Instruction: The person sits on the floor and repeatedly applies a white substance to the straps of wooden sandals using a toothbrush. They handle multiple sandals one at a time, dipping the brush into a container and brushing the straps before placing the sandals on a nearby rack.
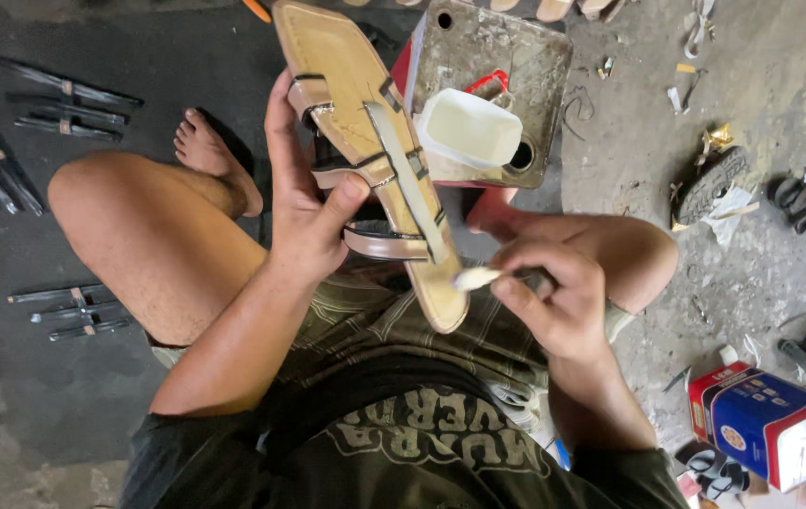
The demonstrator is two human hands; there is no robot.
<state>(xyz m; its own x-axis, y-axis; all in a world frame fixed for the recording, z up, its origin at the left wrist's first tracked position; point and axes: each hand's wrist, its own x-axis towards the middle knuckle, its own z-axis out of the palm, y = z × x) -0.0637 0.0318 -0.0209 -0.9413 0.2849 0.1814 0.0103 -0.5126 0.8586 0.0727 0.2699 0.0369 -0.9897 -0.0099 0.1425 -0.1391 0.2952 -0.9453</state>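
On a grey concrete floor [761,57], a tan sandal [365,123] with brown straps is held up over the lap of a seated person in a dark printed shirt and plaid shorts. The sandal is gripped by the left hand [304,203], whose fingers are wrapped round one edge while the thumb is pressed down across a strap, so that grip is clamped on the shoe. A small glue brush [478,277], its tip coated white, is pinched in the closed fingers of the right hand [554,297] and is laid against the heel end of the sandal. Just beyond the shoe, a white plastic tub [469,127] is set on a worn metal plate [526,47] with holes at its corners, a red loop showing beside the tub. Dark strap pieces [68,108] are laid out in small groups on the floor at the left, near a bare foot [214,155]. A blue and red box [761,424] is seen lower right, with black sandal parts [799,203] and scraps scattered further up that side.
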